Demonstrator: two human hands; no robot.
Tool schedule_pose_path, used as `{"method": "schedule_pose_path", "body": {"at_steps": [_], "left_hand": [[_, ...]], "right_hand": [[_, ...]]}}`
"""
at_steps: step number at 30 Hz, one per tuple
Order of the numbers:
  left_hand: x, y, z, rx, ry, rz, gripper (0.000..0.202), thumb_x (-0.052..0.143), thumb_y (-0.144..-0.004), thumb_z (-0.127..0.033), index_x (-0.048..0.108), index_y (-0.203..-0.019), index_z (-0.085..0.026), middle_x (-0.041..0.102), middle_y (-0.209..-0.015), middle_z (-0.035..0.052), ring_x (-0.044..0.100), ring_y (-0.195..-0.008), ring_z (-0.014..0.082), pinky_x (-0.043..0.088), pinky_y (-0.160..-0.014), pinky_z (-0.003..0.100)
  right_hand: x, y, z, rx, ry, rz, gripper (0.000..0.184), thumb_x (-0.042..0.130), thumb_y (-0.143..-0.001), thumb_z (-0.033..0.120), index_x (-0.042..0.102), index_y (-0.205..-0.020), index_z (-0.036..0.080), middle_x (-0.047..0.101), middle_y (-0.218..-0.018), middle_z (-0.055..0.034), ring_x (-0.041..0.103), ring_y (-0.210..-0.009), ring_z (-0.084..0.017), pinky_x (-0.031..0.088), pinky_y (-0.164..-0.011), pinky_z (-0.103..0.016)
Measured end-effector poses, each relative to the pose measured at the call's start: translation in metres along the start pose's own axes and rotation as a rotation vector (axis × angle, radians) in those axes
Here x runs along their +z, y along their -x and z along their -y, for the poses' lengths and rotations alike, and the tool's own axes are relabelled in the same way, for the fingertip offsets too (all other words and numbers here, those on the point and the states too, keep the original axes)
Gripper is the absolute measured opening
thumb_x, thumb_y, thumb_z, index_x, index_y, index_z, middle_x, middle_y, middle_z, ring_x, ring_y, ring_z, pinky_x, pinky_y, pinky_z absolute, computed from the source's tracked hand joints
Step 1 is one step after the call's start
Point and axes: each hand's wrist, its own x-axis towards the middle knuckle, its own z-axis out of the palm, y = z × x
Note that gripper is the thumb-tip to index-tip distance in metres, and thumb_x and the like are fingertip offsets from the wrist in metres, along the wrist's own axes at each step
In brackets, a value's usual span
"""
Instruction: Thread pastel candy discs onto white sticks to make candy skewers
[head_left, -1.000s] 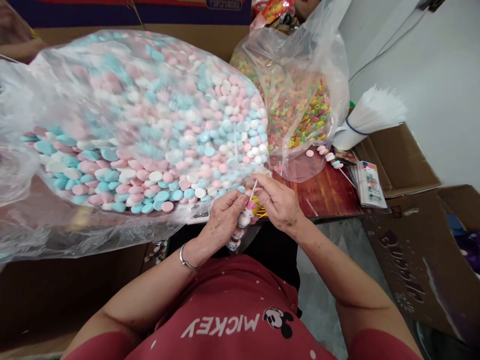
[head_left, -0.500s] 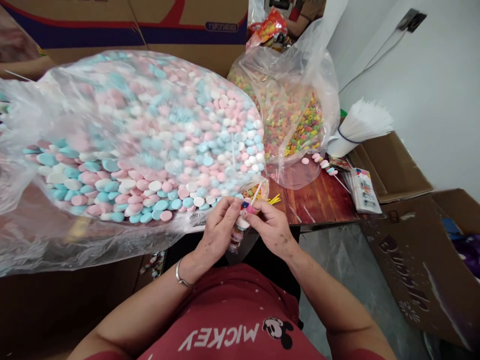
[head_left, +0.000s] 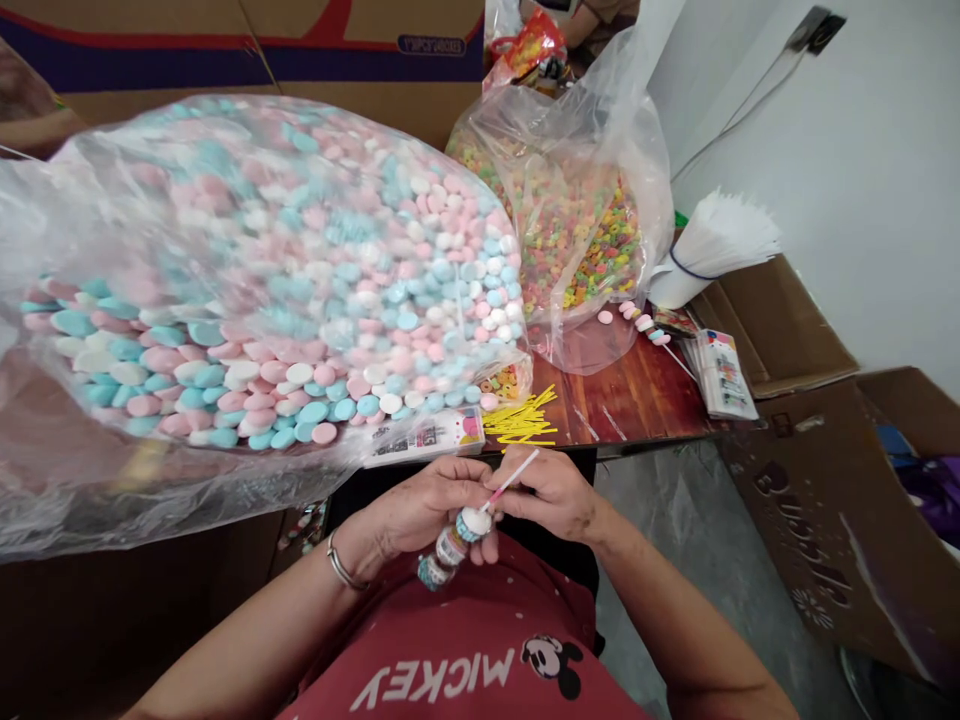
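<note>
Close to my shirt is a marshmallow skewer (head_left: pixel 452 545) in a printed clear wrapper, tilted with its white stick (head_left: pixel 519 477) pointing up and right. My left hand (head_left: pixel 431 500) is closed around the upper part of the wrapped skewer, some fingers showing below it. At the base of the stick, my right hand (head_left: pixel 555 490) pinches the gathered wrapper neck; whether a tie is between its fingers cannot be made out. Just beyond the hands lie a pile of yellow twist ties (head_left: pixel 525 418) and a stack of printed wrappers (head_left: pixel 424 437).
A large clear bag of marshmallows (head_left: pixel 300 270) fills the left of the table. Behind it stands a bag of ring-shaped candy (head_left: pixel 585 230). Right are another marshmallow skewer (head_left: pixel 645 325), a container of white sticks (head_left: pixel 686 275), a packet stack (head_left: pixel 724 375) and open cardboard boxes (head_left: pixel 817 500).
Both hands have drawn the wrapped skewer down toward my shirt. More of the skewer shows now, and the yellow ties and printed wrapper stack have come into view.
</note>
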Motion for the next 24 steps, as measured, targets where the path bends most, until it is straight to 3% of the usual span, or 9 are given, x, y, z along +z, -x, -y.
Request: {"method": "schedule_pose_path", "body": {"at_steps": [5, 10, 14, 16, 18, 20, 22, 24], "left_hand": [[-0.004, 0.001, 0.006, -0.005, 0.046, 0.075, 0.04, 0.079, -0.073, -0.045, 0.068, -0.087, -0.009, 0.07, -0.07, 0.0084, 0.059, -0.045, 0.01, 0.04, -0.041, 0.018], [-0.003, 0.012, 0.0, -0.004, -0.199, 0.081, 0.042, 0.074, -0.079, -0.05, 0.067, -0.084, -0.01, 0.062, -0.068, 0.0029, 0.055, -0.054, 0.0087, 0.038, -0.05, 0.019], [0.006, 0.014, -0.005, 0.111, -0.471, -0.037, 0.041, 0.06, -0.089, -0.053, 0.06, -0.075, -0.014, 0.061, -0.068, 0.0019, 0.054, -0.061, 0.0103, 0.041, -0.059, 0.022], [0.009, 0.012, -0.005, 0.14, -0.508, -0.113, 0.043, 0.056, -0.09, -0.055, 0.059, -0.075, -0.015, 0.061, -0.066, 0.0016, 0.053, -0.059, 0.0107, 0.04, -0.057, 0.022], [0.009, 0.01, -0.002, 0.148, -0.492, -0.167, 0.043, 0.054, -0.09, -0.056, 0.058, -0.074, -0.016, 0.059, -0.061, 0.0006, 0.051, -0.054, 0.0105, 0.037, -0.052, 0.022], [0.006, 0.007, 0.001, 0.146, -0.457, -0.168, 0.044, 0.057, -0.088, -0.057, 0.058, -0.072, -0.016, 0.057, -0.061, -0.0001, 0.05, -0.05, 0.01, 0.037, -0.05, 0.022], [0.003, 0.006, 0.002, 0.111, -0.439, -0.126, 0.045, 0.06, -0.084, -0.059, 0.058, -0.07, -0.016, 0.056, -0.061, -0.0005, 0.05, -0.048, 0.0096, 0.036, -0.048, 0.022], [0.001, 0.006, 0.001, 0.053, -0.429, -0.067, 0.046, 0.061, -0.083, -0.059, 0.057, -0.068, -0.016, 0.054, -0.059, -0.0011, 0.048, -0.047, 0.0092, 0.034, -0.046, 0.021]], "right_hand": [[0.003, 0.008, 0.002, -0.123, 0.147, -0.112, 0.02, 0.052, -0.099, 0.028, 0.068, -0.094, 0.018, 0.068, -0.075, -0.0031, 0.058, -0.07, -0.012, 0.048, -0.068, -0.024], [0.008, 0.01, 0.006, -0.09, 0.164, -0.147, 0.021, 0.047, -0.1, 0.025, 0.066, -0.094, 0.019, 0.068, -0.076, -0.0024, 0.059, -0.071, -0.012, 0.048, -0.068, -0.024], [0.013, 0.011, 0.006, 0.017, 0.222, -0.217, 0.021, 0.046, -0.099, 0.023, 0.064, -0.088, 0.02, 0.064, -0.072, -0.0004, 0.058, -0.067, -0.012, 0.048, -0.064, -0.024], [0.014, 0.013, 0.008, 0.06, 0.316, -0.303, 0.018, 0.047, -0.098, 0.021, 0.064, -0.09, 0.02, 0.064, -0.075, -0.001, 0.058, -0.069, -0.013, 0.048, -0.065, -0.025], [0.013, 0.015, 0.012, 0.016, 0.495, -0.361, 0.015, 0.05, -0.096, 0.019, 0.065, -0.099, 0.021, 0.068, -0.083, -0.0037, 0.06, -0.079, -0.015, 0.05, -0.073, -0.029], [0.01, 0.017, 0.019, -0.08, 0.687, -0.288, 0.022, 0.052, -0.095, 0.018, 0.065, -0.111, 0.024, 0.071, -0.1, -0.0067, 0.06, -0.097, -0.02, 0.047, -0.091, -0.037], [0.005, 0.017, 0.025, -0.157, 0.801, -0.123, 0.028, 0.048, -0.096, 0.017, 0.063, -0.119, 0.024, 0.07, -0.112, -0.0077, 0.056, -0.112, -0.023, 0.038, -0.104, -0.046], [0.0, 0.015, 0.03, -0.189, 0.862, -0.006, 0.03, 0.043, -0.097, 0.013, 0.064, -0.117, 0.019, 0.07, -0.105, -0.0085, 0.055, -0.11, -0.023, 0.033, -0.109, -0.049]]}}
